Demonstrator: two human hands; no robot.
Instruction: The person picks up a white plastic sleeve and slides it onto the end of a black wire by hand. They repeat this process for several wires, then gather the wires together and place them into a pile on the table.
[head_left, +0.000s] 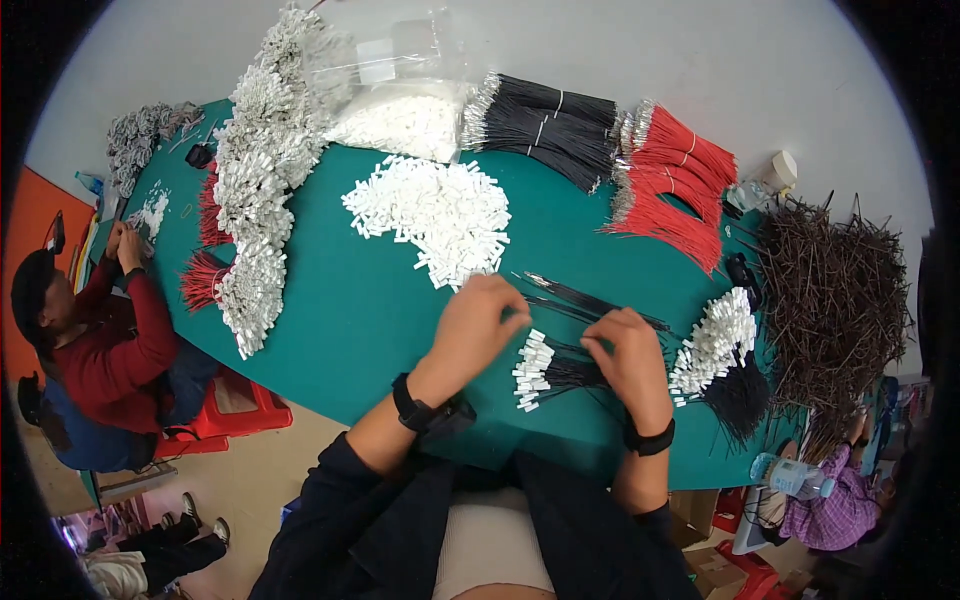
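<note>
My left hand (478, 322) is curled, thumb and fingers drawn together, at the near edge of a heap of small white plastic sleeves (440, 212). Whatever lies in its fingertips is too small to make out. To its right, my right hand (632, 358) has bent, pinching fingers over the black wires; I cannot make out what they hold. Loose black wires with bare metal tips (580, 296) lie just beyond it. Between my hands rests a bunch of black wires with white sleeves on their ends (534, 372).
Bundled black wires (545, 130) and red wires (675, 185) line the far side. A clear bag of white sleeves (405, 118) stands behind the heap. Sleeved bunches lie left (255, 200) and right (715, 345), with a dark wire pile (835, 300) beyond. A co-worker (110, 350) sits left.
</note>
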